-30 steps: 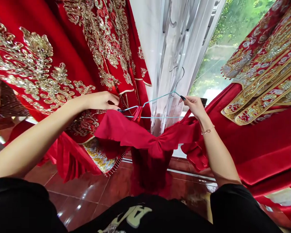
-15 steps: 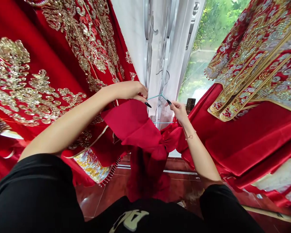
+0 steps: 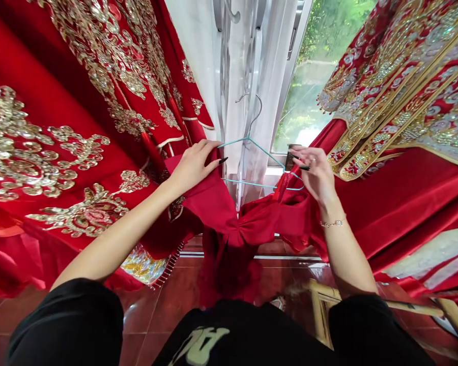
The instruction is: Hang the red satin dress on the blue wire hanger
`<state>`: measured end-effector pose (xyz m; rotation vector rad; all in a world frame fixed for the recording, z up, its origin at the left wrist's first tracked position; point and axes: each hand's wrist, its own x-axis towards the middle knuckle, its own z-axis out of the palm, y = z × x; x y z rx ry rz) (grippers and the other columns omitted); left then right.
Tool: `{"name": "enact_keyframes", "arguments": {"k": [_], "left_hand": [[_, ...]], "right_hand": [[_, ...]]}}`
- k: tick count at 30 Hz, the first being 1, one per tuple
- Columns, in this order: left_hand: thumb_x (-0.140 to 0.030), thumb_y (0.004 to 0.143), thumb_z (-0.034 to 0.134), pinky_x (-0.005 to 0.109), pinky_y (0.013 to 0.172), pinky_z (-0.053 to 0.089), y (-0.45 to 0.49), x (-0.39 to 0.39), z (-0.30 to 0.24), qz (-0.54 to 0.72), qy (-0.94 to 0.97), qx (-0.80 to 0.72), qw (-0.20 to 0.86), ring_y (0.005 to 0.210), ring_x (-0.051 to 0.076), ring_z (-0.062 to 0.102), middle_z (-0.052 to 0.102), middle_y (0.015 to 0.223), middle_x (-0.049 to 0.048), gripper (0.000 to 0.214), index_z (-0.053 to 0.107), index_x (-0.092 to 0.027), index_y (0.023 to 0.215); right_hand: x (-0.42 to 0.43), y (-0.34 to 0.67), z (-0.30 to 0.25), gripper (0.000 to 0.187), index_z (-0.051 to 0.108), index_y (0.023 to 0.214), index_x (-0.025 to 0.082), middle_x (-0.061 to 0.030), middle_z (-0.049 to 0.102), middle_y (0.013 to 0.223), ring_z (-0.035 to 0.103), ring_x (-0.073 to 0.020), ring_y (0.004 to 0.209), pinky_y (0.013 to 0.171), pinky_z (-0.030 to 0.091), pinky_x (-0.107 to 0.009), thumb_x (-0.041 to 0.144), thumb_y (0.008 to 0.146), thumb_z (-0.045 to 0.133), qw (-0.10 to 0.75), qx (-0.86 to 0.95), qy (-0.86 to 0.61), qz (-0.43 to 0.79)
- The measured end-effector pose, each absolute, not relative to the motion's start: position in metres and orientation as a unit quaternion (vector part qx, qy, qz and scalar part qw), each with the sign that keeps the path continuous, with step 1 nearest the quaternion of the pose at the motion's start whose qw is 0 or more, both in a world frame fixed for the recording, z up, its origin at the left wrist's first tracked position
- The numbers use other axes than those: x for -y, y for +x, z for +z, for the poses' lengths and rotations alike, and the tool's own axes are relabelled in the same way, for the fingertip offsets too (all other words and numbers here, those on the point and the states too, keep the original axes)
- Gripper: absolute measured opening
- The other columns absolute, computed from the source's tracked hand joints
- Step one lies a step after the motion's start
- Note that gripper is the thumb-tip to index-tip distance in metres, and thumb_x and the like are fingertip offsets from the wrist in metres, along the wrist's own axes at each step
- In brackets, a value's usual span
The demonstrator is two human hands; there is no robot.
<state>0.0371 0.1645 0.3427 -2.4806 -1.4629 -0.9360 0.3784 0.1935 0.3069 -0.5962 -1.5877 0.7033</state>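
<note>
A thin light-blue wire hanger (image 3: 233, 143) with a metal hook stands upright in front of me. Its lower part carries a red dress (image 3: 216, 201) with a gathered knot at the middle of the bodice. My left hand (image 3: 194, 165) is closed at the hanger's left end, over the dress's wide red shoulder piece, with the thumb stretched out. Beyond the hanger's right end, my right hand (image 3: 317, 172) pinches a red strap (image 3: 285, 184) of the dress, which runs over the hanger's sloping arm. The exact grip of the left fingertips is hidden.
Red gowns with gold sequin embroidery (image 3: 95, 208) hang close on the left. A beaded red and gold jacket (image 3: 400, 96) hangs on the right. A white metal rack (image 3: 257, 61) stands before a window (image 3: 309, 86). A phone (image 3: 290, 156) is behind my right hand. A wooden frame (image 3: 320, 305) is at lower right.
My right hand has moved right and outward, from near the hanger's neck to past its right end. A red strap now lies over that side. My left hand has shifted left and slightly down.
</note>
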Motion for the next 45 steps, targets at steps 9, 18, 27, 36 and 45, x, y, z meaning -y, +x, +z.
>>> {"name": "enact_keyframes", "arguments": {"k": [9, 18, 27, 36, 45], "left_hand": [[-0.016, 0.092, 0.043, 0.055, 0.119, 0.018, 0.059, -0.172, 0.337, -0.336, -0.786, 0.516, 0.065, 0.128, 0.028, 0.049, 0.057, 0.136, 0.0079, 0.049, 0.049, -0.029, 0.139], [-0.003, 0.086, 0.034, 0.047, 0.108, 0.031, 0.059, -0.191, 0.334, -0.353, -0.788, 0.5, 0.066, 0.115, 0.026, 0.056, 0.064, 0.122, 0.0091, 0.057, 0.057, -0.024, 0.133], [-0.003, 0.085, 0.034, 0.038, 0.097, 0.044, 0.055, -0.205, 0.324, -0.376, -0.807, 0.452, 0.057, 0.108, 0.024, 0.055, 0.059, 0.118, 0.0105, 0.058, 0.056, -0.02, 0.136], [0.001, 0.08, 0.033, 0.037, 0.098, 0.046, 0.054, -0.21, 0.324, -0.375, -0.811, 0.446, 0.048, 0.108, 0.023, 0.056, 0.058, 0.117, 0.0108, 0.064, 0.056, -0.018, 0.137], [0.003, 0.076, 0.034, 0.04, 0.095, 0.048, 0.053, -0.206, 0.326, -0.355, -0.816, 0.449, 0.076, 0.109, 0.026, 0.058, 0.059, 0.12, 0.0135, 0.07, 0.054, -0.017, 0.14]], "right_hand": [[-0.168, 0.442, 0.287, 0.033, 0.071, 0.103, 0.02, -0.0087, 0.071, 0.106, 0.058, -0.0145, 0.064, 0.061, 0.051, -0.032, 0.023, 0.072, 0.061, 0.175, 0.842, -0.414, 0.298], [-0.201, 0.461, 0.299, 0.043, 0.07, 0.076, 0.018, -0.0075, 0.065, 0.082, 0.061, -0.019, 0.066, 0.066, 0.05, -0.035, 0.06, 0.081, 0.061, 0.101, 0.845, -0.443, 0.282], [-0.212, 0.428, 0.386, 0.04, 0.059, 0.059, 0.02, -0.0002, 0.055, 0.057, 0.047, -0.013, 0.056, 0.057, 0.035, -0.028, 0.052, 0.082, 0.061, 0.157, 0.895, -0.37, 0.196], [-0.227, 0.439, 0.37, 0.051, 0.053, 0.055, 0.02, -0.0008, 0.053, 0.056, 0.045, -0.0138, 0.058, 0.058, 0.033, -0.029, 0.065, 0.078, 0.058, 0.269, 0.849, -0.428, 0.152], [-0.229, 0.347, 0.41, 0.047, 0.052, 0.058, 0.021, 0.0042, 0.039, 0.052, 0.03, -0.0091, 0.053, 0.055, 0.027, -0.029, 0.059, 0.085, 0.059, 0.21, 0.929, -0.279, 0.118]]}}
